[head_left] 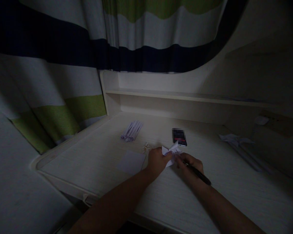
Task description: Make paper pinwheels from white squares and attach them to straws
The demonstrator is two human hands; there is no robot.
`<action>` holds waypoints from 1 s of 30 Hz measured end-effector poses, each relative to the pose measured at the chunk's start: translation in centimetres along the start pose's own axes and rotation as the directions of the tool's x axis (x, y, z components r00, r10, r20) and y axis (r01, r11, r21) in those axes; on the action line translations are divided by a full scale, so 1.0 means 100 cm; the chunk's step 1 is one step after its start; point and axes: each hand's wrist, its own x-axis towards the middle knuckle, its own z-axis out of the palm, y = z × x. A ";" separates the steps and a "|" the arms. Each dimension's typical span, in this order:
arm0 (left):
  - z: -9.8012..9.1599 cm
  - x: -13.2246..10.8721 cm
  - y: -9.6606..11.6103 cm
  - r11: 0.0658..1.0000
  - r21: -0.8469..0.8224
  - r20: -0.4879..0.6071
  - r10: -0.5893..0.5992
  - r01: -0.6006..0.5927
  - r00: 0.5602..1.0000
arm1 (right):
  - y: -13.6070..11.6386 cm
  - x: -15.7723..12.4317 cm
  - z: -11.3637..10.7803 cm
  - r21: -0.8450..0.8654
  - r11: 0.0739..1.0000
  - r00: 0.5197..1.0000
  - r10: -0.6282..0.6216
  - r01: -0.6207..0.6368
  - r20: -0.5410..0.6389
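My left hand [157, 161] is closed on a folded white paper [171, 150] with pointed, raised corners, like a pinwheel head. A dark pen [197, 173] lies along my right hand [190, 164], its back end pointing toward the wrist. The fingertips of that hand meet the right side of the folded paper, and the pen's tip is hidden there. Left of my left hand, a flat square sheet of white paper [131, 162] rests on the desk. Several small pale pieces [146, 147] sit just beyond that hand.
A bundle of thin white paper sticks [132, 131] lies at the back left of the desk [88, 165]. Behind my hands is a phone [179, 136]. To the right lie paper pinwheels [235, 139] on long sticks. A low shelf [175, 95] runs along the back, below striped curtains [156, 35].
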 end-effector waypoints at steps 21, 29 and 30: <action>0.003 -0.005 0.002 0.994 -0.100 -0.085 0.035 -0.044 0.996 | -0.019 -0.001 0.005 0.335 0.875 0.926 0.378 -0.350 -0.022; 0.004 -0.003 0.002 0.970 -0.241 -0.025 0.007 -0.013 1.000 | -0.018 -0.001 0.007 0.312 0.882 0.927 0.376 -0.352 -0.017; 0.004 -0.003 0.002 0.971 -0.240 -0.023 -0.001 -0.004 1.000 | -0.017 -0.001 0.008 0.340 0.872 0.927 0.376 -0.351 -0.008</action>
